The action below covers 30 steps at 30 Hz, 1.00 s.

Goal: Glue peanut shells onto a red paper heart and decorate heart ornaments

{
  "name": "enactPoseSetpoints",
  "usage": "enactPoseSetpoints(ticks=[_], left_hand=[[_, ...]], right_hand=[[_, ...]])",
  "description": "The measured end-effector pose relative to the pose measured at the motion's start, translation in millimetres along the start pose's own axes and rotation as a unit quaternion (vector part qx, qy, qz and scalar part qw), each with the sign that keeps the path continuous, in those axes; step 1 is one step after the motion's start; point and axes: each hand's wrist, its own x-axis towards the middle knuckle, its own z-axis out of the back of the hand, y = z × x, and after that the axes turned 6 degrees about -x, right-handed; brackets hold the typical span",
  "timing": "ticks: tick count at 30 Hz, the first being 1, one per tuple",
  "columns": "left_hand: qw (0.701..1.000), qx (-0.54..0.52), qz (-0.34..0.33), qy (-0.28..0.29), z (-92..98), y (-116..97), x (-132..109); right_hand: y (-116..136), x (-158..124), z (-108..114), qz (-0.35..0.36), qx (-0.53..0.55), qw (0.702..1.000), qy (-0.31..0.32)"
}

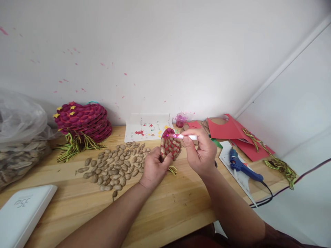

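Observation:
My left hand [155, 166] is closed on the lower left edge of a peanut-covered disc [171, 146], which it holds tilted up above the table. Unshelled peanuts cover its red face, and those at the top are coloured magenta. Between thumb and fingers my right hand [200, 151] pinches a white paintbrush [188, 136] stained with pink. The brush tip touches the magenta peanuts near the disc's top edge. Behind them stands a small clear cup [181, 119] of magenta paint. Green and yellow yarn strands [172, 169] show below the disc.
Loose peanuts [113, 167] spread left of my hands. Finished-looking magenta discs [82, 119] are stacked at back left, beside a plastic bag of peanuts [22, 151]. A white power bank [27, 213] lies at front left. Right are red paper [222, 129] and a blue glue gun [244, 168] with a cord.

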Motion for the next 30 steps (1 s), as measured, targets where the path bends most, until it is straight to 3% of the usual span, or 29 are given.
enactPoseSetpoints(ticks=[17, 30], left_hand=[[0.986, -0.136, 0.098, 0.015, -1.3, -15, -1], [0.977, -0.170, 0.125, 0.018, -1.8, -15, 0]], right_hand=[[-2, 5, 1, 0.058, -0.023, 0.997, 0.047], [-5, 4, 0, 0.060, -0.015, 0.996, 0.066]])
